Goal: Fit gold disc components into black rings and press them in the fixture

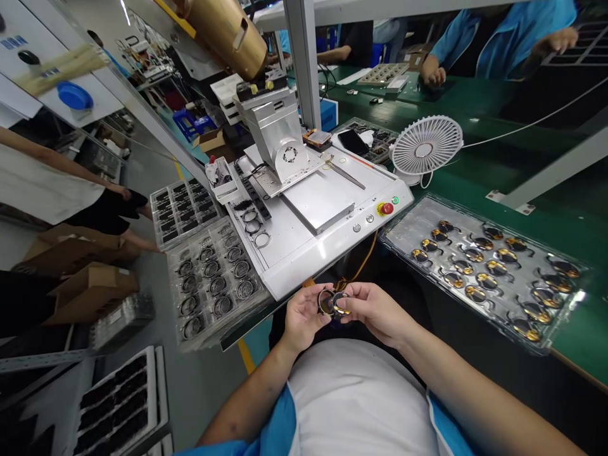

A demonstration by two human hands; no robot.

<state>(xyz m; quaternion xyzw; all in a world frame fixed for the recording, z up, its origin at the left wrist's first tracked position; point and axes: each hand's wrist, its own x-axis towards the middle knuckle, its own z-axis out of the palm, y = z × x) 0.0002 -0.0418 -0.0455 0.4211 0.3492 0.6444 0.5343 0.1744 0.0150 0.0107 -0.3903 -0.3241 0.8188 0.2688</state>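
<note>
My left hand [304,316] grips a dark round ring frame [325,302] by its edge, in front of my body. Pinched in my right hand [373,310] is a round disc part [341,303] with gold and black on it, like those in the tray on the right. The two pieces meet or overlap between my fingers; whether they are joined I cannot tell. Just beyond my hands is the front edge of a white machine [304,266]. Similar rings [253,227] lie on its left side.
A clear tray of ring frames [218,285] stands left, a tray of gold-and-black discs [475,266] right. The machine carries a metal fixture [289,149], tweezers [346,174] and a red stop button [387,208]. A white fan [422,149] stands behind. Across the bench sits a co-worker [494,44].
</note>
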